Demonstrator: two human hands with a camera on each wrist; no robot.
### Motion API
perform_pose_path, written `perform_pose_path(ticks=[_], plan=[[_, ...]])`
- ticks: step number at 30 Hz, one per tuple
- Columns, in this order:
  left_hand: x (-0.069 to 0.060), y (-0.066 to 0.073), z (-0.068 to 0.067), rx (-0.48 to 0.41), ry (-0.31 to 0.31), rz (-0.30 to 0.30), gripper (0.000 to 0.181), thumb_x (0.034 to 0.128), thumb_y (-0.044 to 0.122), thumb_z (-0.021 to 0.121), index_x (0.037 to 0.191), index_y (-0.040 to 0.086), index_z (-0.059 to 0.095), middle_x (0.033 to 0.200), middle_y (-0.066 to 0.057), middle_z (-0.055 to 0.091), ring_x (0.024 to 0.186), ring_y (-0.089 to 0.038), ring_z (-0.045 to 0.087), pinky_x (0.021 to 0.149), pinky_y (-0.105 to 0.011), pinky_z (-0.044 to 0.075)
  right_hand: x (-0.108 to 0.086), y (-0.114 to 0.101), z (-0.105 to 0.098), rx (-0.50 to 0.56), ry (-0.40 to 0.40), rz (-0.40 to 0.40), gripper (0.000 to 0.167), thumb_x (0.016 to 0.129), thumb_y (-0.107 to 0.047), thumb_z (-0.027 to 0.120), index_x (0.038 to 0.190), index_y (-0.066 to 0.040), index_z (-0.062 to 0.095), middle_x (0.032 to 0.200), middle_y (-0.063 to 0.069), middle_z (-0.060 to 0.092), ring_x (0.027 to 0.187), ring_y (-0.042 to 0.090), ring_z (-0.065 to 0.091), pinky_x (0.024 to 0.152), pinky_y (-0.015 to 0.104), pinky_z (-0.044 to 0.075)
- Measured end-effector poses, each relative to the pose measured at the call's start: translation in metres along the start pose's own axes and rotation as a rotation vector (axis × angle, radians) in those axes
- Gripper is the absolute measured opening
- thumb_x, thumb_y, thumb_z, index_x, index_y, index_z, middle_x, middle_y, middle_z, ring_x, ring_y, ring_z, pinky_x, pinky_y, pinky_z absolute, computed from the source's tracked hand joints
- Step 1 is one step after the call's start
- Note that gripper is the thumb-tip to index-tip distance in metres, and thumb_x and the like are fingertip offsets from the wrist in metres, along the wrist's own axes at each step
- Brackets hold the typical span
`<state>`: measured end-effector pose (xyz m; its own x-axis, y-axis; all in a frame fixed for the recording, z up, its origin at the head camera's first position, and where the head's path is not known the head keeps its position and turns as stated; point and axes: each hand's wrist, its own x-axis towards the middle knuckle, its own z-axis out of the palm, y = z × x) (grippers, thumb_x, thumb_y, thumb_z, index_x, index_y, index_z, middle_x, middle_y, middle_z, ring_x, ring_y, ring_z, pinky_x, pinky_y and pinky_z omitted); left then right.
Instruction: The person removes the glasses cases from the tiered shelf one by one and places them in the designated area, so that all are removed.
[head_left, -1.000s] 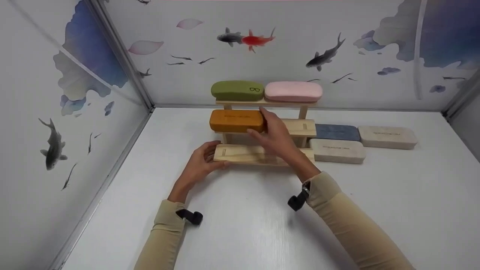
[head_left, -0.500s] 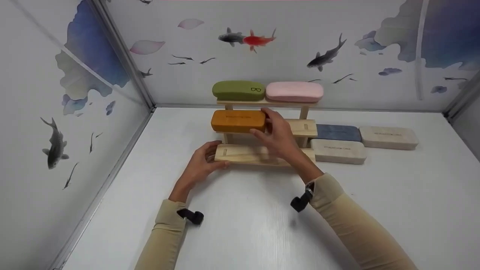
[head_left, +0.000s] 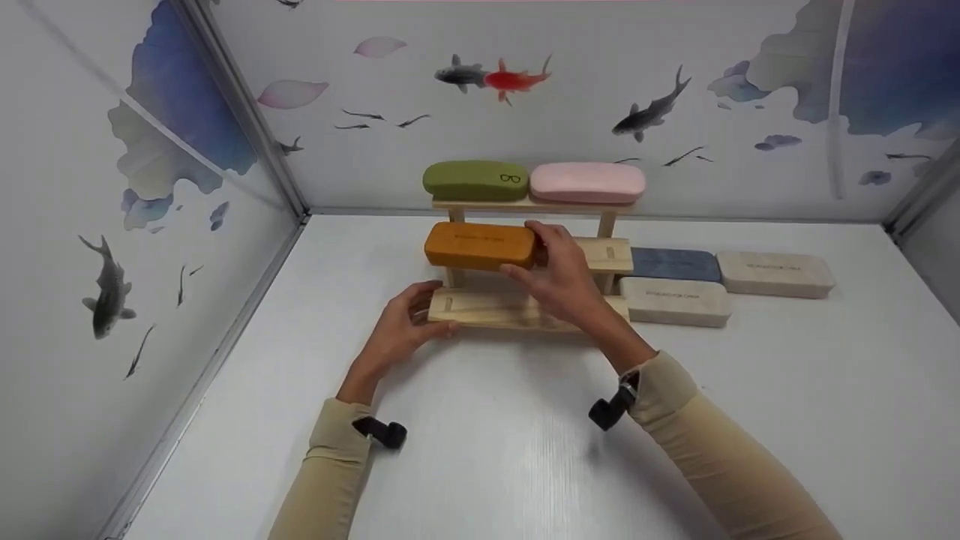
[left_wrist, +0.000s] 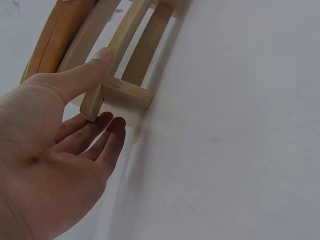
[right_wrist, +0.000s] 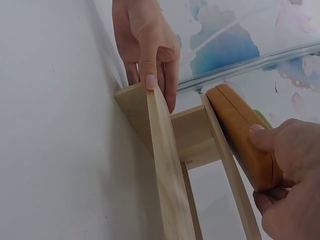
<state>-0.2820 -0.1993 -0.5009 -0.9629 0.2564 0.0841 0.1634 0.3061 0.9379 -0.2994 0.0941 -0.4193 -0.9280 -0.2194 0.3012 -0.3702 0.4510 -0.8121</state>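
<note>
My right hand (head_left: 559, 274) grips the right end of an orange glasses case (head_left: 480, 246), thumb on the near side and fingers behind. The case lies along the left half of the middle tier of a wooden stepped rack (head_left: 495, 309). In the right wrist view the case (right_wrist: 240, 135) is close against that tier's board; whether its whole base rests there I cannot tell. My left hand (head_left: 394, 326) holds the left end of the rack's lowest board, with the thumb (left_wrist: 82, 77) on top and fingers curled under the end. Green (head_left: 476, 181) and pink (head_left: 587, 183) glasses cases sit on the top tier.
Right of the rack, a blue case (head_left: 675, 265) and two beige cases, one nearer (head_left: 675, 301) and one farther right (head_left: 776, 274), lie on the white table (head_left: 480, 450). A fish-patterned wall (head_left: 562, 135) stands close behind the rack; another wall (head_left: 60, 225) is at left.
The orange case has shifted slightly right and toward me, along with my right hand, and now sits at a slight angle. My left hand keeps its hold on the lowest board.
</note>
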Motion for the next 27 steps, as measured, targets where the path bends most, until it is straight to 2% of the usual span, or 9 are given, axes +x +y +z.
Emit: perform_pose_path(ticks=[9,14,19,24,27], plan=[[-0.001,0.001,0.0,0.013,0.006,-0.005,0.083,0.0901,0.025,0.092,0.16,0.01,0.049,0.154,-0.01,0.06,0.14,-0.027,0.061,0.12,-0.045,0.051,-0.011,-0.001,-0.009,0.036,0.009,-0.093,0.072,0.096,-0.02,0.085,0.158,-0.004,0.051,0.148,0.018,0.055,0.14,0.029,0.059,0.119,0.041,0.053],[-0.002,0.001,0.002,0.025,0.005,-0.02,0.087,0.0891,0.032,0.093,0.161,0.012,0.047,0.155,-0.009,0.059,0.14,-0.027,0.061,0.119,-0.044,0.052,-0.019,0.005,-0.016,0.085,0.04,-0.11,0.072,0.096,-0.022,0.086,0.157,-0.007,0.052,0.149,0.015,0.055,0.142,0.027,0.059,0.121,0.039,0.051],[-0.001,0.001,0.002,0.025,0.008,-0.02,0.085,0.0895,0.028,0.092,0.16,0.012,0.048,0.154,-0.009,0.06,0.139,-0.026,0.062,0.118,-0.044,0.053,-0.026,0.013,-0.029,0.14,0.077,-0.112,0.073,0.096,-0.025,0.086,0.158,-0.011,0.052,0.151,0.01,0.056,0.142,0.022,0.058,0.121,0.038,0.05],[0.0,0.001,0.002,0.016,0.005,-0.016,0.082,0.0905,0.022,0.091,0.16,0.01,0.049,0.155,-0.01,0.06,0.141,-0.028,0.061,0.119,-0.044,0.052,-0.029,0.02,-0.045,0.202,0.105,-0.113,0.074,0.095,-0.026,0.086,0.159,-0.011,0.052,0.154,0.007,0.054,0.144,0.02,0.056,0.122,0.041,0.048],[0.0,0.001,0.002,0.015,0.004,-0.014,0.08,0.0915,0.019,0.09,0.16,0.009,0.048,0.155,-0.011,0.059,0.141,-0.028,0.061,0.119,-0.044,0.052,-0.031,0.023,-0.054,0.212,0.112,-0.119,0.074,0.096,-0.027,0.086,0.159,-0.012,0.052,0.154,0.005,0.053,0.145,0.019,0.055,0.123,0.038,0.047]])
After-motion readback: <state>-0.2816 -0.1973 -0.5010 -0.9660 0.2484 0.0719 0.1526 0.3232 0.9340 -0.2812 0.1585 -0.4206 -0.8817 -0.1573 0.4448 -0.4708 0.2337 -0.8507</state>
